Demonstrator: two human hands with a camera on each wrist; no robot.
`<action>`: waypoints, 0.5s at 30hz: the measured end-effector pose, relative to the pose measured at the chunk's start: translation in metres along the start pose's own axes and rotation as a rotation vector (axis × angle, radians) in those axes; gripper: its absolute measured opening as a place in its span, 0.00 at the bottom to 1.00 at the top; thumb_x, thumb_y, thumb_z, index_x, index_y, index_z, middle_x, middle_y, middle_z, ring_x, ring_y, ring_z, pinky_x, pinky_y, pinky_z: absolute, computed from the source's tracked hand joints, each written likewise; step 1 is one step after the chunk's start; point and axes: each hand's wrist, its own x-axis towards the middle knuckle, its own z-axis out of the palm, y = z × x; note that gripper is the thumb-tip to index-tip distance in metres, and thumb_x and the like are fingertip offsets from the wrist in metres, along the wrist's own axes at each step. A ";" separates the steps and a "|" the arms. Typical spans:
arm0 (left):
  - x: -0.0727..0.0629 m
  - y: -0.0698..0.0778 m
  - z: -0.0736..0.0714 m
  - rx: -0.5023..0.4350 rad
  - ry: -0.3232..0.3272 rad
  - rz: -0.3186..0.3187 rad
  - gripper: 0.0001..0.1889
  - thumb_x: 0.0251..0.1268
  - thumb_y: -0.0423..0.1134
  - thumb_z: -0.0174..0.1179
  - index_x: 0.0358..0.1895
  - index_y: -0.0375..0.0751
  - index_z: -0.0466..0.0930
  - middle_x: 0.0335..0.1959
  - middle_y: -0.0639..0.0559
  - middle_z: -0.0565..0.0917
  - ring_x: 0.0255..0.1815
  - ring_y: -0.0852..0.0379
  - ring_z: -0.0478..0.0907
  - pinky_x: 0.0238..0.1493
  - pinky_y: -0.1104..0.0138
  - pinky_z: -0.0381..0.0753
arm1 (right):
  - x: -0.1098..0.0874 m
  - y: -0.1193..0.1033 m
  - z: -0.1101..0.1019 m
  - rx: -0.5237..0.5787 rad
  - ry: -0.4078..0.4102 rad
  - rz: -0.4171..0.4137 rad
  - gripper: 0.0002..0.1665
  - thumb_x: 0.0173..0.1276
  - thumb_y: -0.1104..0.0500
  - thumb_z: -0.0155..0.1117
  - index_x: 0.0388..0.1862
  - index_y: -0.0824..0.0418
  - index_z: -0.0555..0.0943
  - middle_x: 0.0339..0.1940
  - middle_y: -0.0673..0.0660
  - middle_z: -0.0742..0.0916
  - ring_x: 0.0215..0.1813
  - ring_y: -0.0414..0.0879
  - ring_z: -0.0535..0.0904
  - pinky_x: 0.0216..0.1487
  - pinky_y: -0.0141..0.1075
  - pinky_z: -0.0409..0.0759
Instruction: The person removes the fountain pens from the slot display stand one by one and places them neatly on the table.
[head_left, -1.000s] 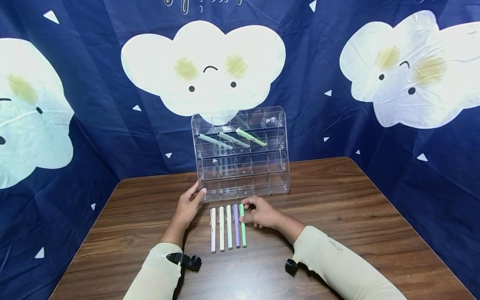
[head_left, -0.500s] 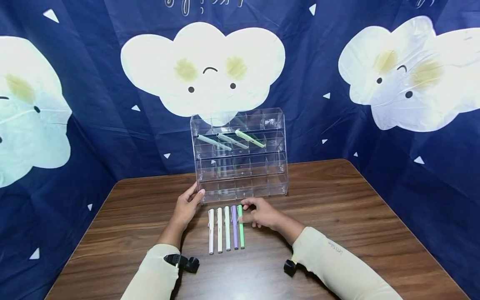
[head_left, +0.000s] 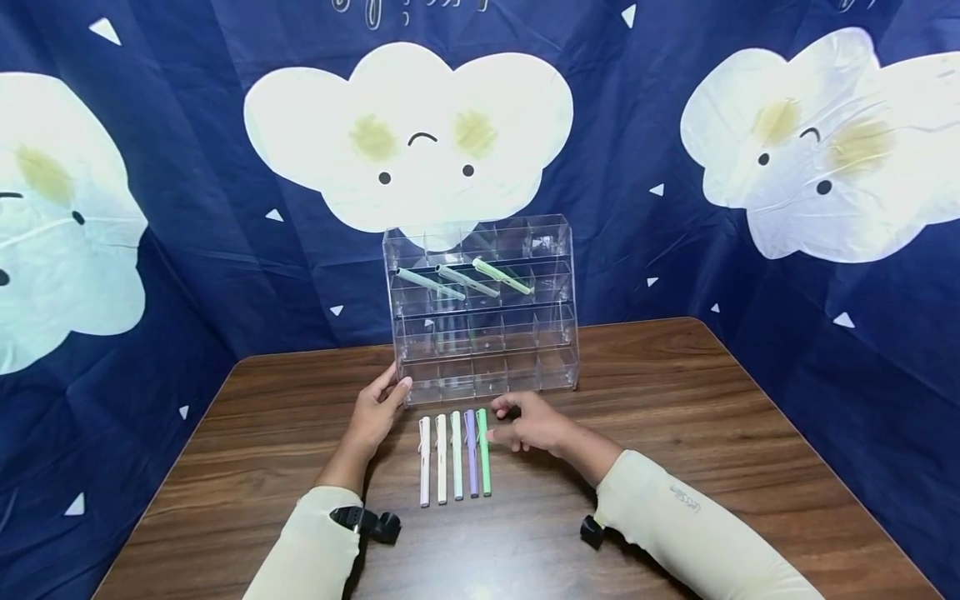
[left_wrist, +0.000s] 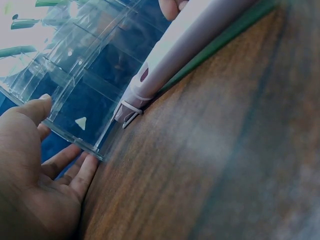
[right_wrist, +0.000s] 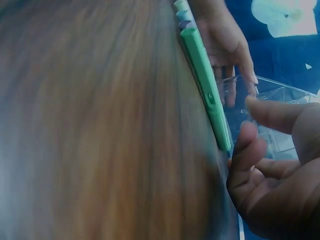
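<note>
A clear acrylic tiered rack stands upright on the table. My left hand grips its lower left corner, thumb on the near side and fingers low along the side panel. In front of the rack lie several pens in a row: a pale pink pen, a cream pen, a pale mint pen, a purple pen and a green pen. My right hand is beside the green pen's upper end, fingers loosely bent and holding nothing. In the right wrist view, the green pen lies flat.
On an upper tier of the rack rest a grey-blue pen, a grey-green pen and a light green pen, all slanted. The wooden table ends at a blue curtain with cloud prints behind it.
My right hand and forearm have shifted slightly right, the fingertips drawing back from the green pen. The left hand keeps its grip on the rack, and the pens stay in place.
</note>
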 end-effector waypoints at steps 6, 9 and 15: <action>0.000 -0.001 0.001 -0.008 -0.005 0.001 0.33 0.85 0.45 0.62 0.86 0.50 0.65 0.82 0.37 0.74 0.66 0.60 0.79 0.63 0.72 0.85 | -0.011 -0.012 -0.009 -0.074 -0.042 0.011 0.43 0.65 0.62 0.81 0.75 0.73 0.74 0.62 0.67 0.81 0.27 0.44 0.78 0.26 0.31 0.77; 0.001 -0.002 0.002 -0.003 -0.001 0.004 0.32 0.85 0.45 0.62 0.86 0.49 0.66 0.81 0.36 0.74 0.63 0.64 0.80 0.62 0.72 0.85 | -0.016 -0.022 -0.014 -0.099 -0.053 0.018 0.43 0.65 0.62 0.81 0.76 0.74 0.74 0.64 0.69 0.81 0.26 0.45 0.78 0.26 0.31 0.77; 0.001 -0.002 0.000 -0.002 0.004 0.006 0.32 0.85 0.44 0.62 0.86 0.48 0.65 0.81 0.36 0.74 0.64 0.63 0.80 0.65 0.69 0.85 | -0.018 -0.041 -0.023 -0.171 -0.092 0.007 0.42 0.67 0.61 0.81 0.75 0.74 0.74 0.63 0.69 0.82 0.27 0.48 0.82 0.26 0.32 0.78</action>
